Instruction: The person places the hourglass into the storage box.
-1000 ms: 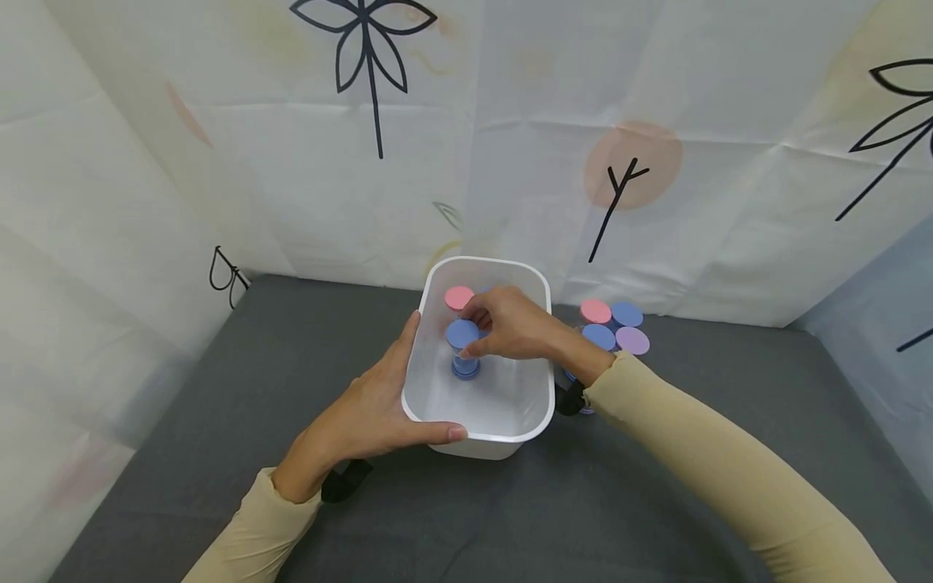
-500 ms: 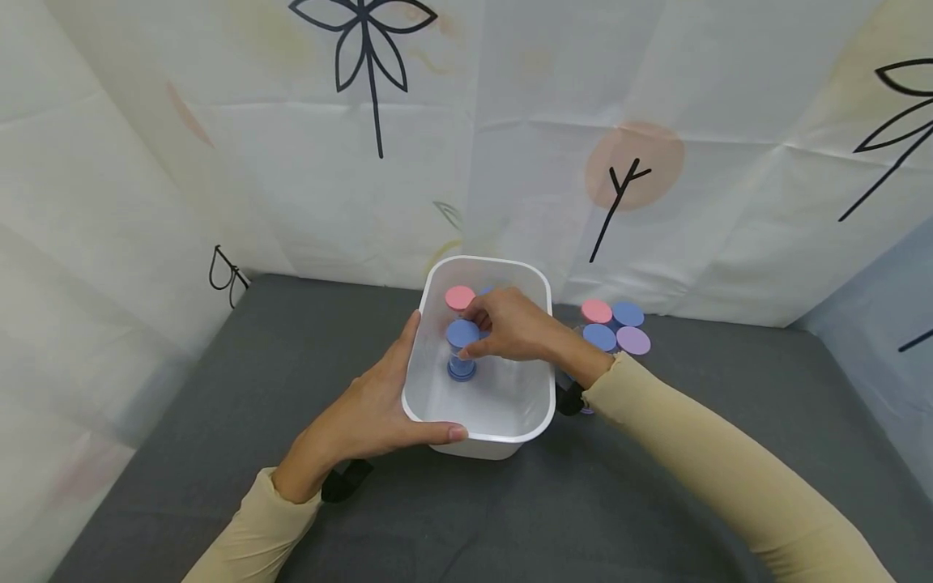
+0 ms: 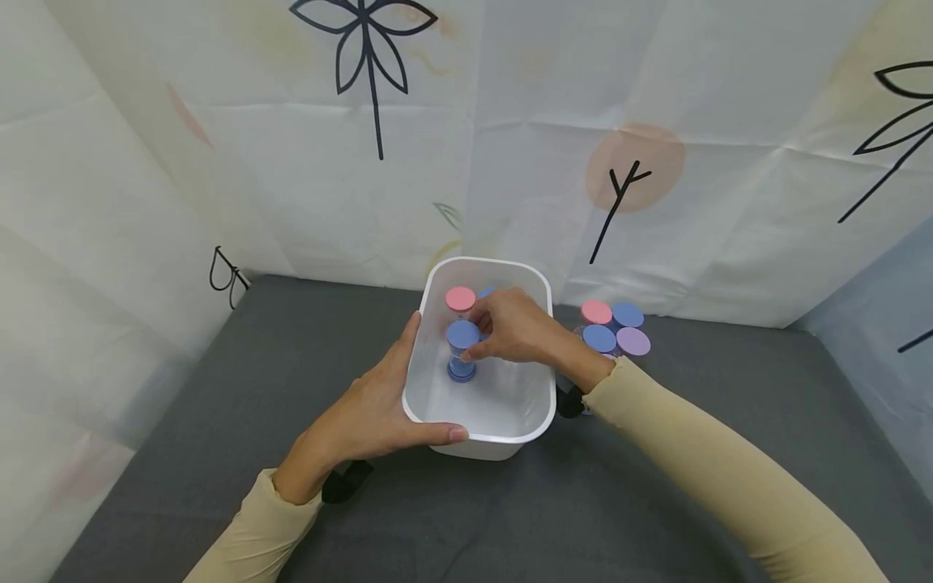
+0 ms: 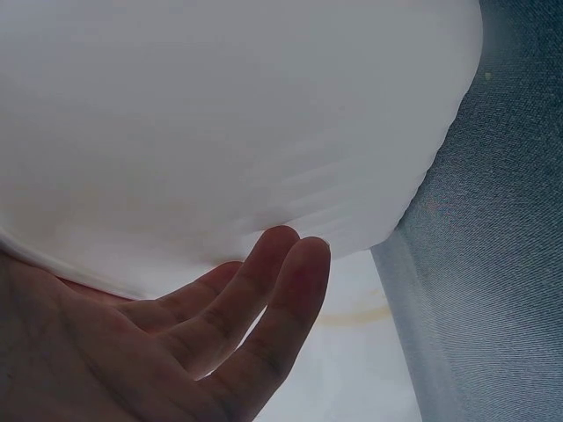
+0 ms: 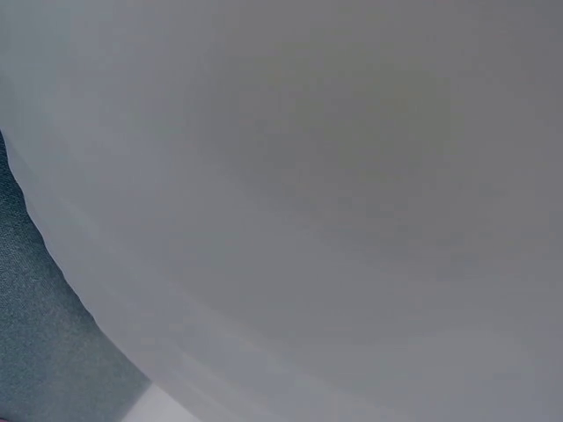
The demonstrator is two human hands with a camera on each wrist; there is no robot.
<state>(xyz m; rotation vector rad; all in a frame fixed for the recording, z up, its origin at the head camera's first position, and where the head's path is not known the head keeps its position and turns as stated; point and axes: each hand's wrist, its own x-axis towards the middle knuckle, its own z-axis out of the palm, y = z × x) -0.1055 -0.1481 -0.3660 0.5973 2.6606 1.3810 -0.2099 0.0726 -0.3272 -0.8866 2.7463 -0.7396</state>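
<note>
A white plastic bin [image 3: 510, 405] stands on the dark cloth. My left hand [image 3: 372, 409] holds its near left corner, thumb along the front rim and fingers against the outer left wall, as the left wrist view shows. Inside, my right hand [image 3: 513, 328] pinches a blue-capped sand timer [image 3: 462, 334] between thumb and fingers, its blue base low in the bin. Behind it is a pink-capped timer [image 3: 460, 299]. Part of another blue cap [image 3: 486, 292] shows past the right hand. The bin's wall [image 5: 290, 193] fills most of the right wrist view, hiding the right fingers.
Right of the bin stands a cluster of similar timers with pink [image 3: 596, 312], blue [image 3: 628, 314] and purple [image 3: 633, 341] caps, partly behind the right forearm. A white patterned cloth [image 3: 510, 186] hangs behind the grey tabletop [image 3: 350, 316].
The base of the held blue timer has shifted slightly left inside the bin, and it now stands more upright. The left hand and the bin have stayed in place.
</note>
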